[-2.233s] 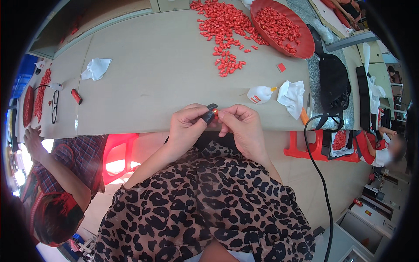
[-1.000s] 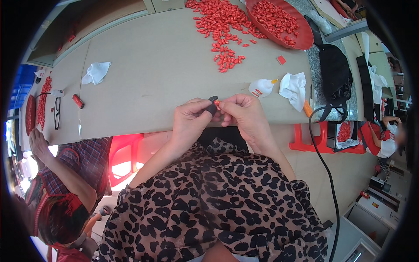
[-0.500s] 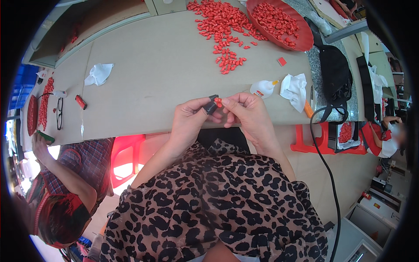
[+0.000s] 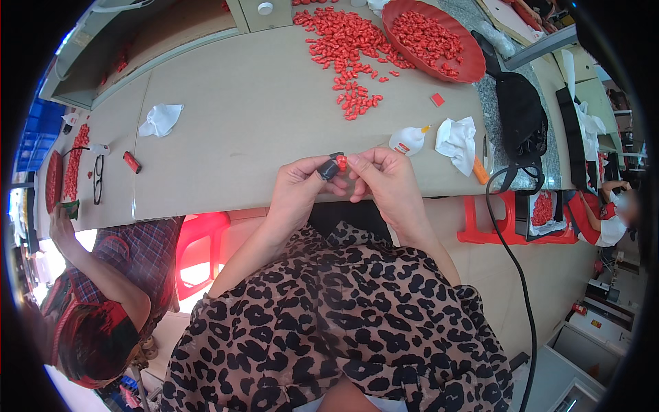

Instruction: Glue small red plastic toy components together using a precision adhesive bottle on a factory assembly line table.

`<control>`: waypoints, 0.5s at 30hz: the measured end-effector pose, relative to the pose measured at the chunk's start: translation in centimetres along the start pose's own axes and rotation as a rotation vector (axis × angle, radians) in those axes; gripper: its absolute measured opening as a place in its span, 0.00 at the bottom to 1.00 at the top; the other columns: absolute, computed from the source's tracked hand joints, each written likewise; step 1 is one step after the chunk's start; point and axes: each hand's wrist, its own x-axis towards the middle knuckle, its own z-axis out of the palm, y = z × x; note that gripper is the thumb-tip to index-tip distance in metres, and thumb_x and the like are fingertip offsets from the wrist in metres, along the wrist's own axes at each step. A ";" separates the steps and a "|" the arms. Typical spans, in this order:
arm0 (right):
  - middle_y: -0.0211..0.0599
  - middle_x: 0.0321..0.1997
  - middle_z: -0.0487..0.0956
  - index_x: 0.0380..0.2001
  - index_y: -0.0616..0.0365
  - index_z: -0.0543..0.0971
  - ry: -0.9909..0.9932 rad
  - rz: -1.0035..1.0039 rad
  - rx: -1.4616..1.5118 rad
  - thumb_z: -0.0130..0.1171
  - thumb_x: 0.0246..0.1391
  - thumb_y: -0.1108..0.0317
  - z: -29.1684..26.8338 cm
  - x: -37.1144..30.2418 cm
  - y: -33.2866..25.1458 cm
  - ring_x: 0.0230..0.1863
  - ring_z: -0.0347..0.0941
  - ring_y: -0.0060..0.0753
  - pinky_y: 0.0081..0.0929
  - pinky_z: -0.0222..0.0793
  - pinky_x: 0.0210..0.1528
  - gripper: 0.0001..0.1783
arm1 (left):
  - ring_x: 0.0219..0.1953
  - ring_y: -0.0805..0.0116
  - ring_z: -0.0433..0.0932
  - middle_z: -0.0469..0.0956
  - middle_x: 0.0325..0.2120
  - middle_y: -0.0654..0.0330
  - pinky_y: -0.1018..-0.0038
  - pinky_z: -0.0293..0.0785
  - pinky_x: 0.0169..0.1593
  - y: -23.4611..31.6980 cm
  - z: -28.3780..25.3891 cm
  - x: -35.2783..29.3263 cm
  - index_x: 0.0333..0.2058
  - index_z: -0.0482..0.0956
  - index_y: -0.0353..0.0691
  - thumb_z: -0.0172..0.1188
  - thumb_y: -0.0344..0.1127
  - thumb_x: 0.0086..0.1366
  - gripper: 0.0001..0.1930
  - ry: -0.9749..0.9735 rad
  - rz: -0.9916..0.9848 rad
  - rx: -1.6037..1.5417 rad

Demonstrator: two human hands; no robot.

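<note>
Above the table's near edge my left hand [image 4: 296, 184] is closed, fingertips pinching a small red knobbly piece [image 4: 341, 162]. A black sleeve-like piece [image 4: 330, 167] sits at those same fingertips; I cannot tell whether it is worn or held. From the other side my right hand [image 4: 386, 177] has thumb and index finger pressed together at the red piece, its other fingers curled. Just beyond my right hand lies a white squeeze bottle [image 4: 408, 141] with a yellow tip. Beside it are a crumpled white tissue [image 4: 456, 141] and an orange-handled tool [image 4: 480, 170].
Many similar red pieces [image 4: 343, 41] spread across the far table, next to a red dish [image 4: 473, 65] heaped with more. A black bag [image 4: 522, 117] and black cable [image 4: 509, 257] are at right. At left, another person's hand [image 4: 63, 230] holds something green near black-framed glasses [image 4: 98, 180].
The view has shifted slightly. My hands stay together, and the red piece looks turned between the fingertips. At left, the other person's hand and green thing have tilted a little.
</note>
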 end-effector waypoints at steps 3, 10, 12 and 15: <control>0.31 0.19 0.70 0.25 0.65 0.70 0.002 -0.018 -0.031 0.54 0.47 0.67 0.0 -0.1 0.1 0.15 0.64 0.15 0.13 0.66 0.17 0.10 | 0.26 0.72 0.74 0.74 0.26 0.56 0.79 0.73 0.31 -0.1 0.1 -0.1 0.36 0.72 0.29 0.48 0.28 0.57 0.10 -0.008 0.020 0.022; 0.32 0.18 0.70 0.26 0.68 0.70 -0.011 -0.047 -0.069 0.51 0.49 0.68 0.0 -0.5 0.2 0.16 0.65 0.15 0.12 0.65 0.18 0.11 | 0.27 0.73 0.74 0.74 0.27 0.56 0.80 0.73 0.32 -0.7 -0.1 -0.2 0.36 0.72 0.30 0.48 0.26 0.57 0.09 -0.004 0.084 0.030; 0.33 0.19 0.71 0.27 0.68 0.70 -0.013 -0.053 -0.070 0.51 0.49 0.69 -0.1 -0.7 0.3 0.16 0.65 0.15 0.12 0.65 0.18 0.10 | 0.28 0.73 0.74 0.74 0.28 0.56 0.80 0.73 0.33 -0.8 0.0 -0.2 0.36 0.72 0.30 0.48 0.25 0.56 0.09 -0.010 0.098 0.028; 0.35 0.21 0.73 0.27 0.68 0.70 -0.036 -0.068 -0.073 0.51 0.49 0.70 -0.2 -0.6 0.7 0.18 0.67 0.16 0.12 0.66 0.20 0.09 | 0.28 0.74 0.74 0.74 0.28 0.56 0.81 0.72 0.34 -0.9 -0.1 -0.3 0.37 0.71 0.29 0.48 0.24 0.56 0.10 -0.003 0.120 0.031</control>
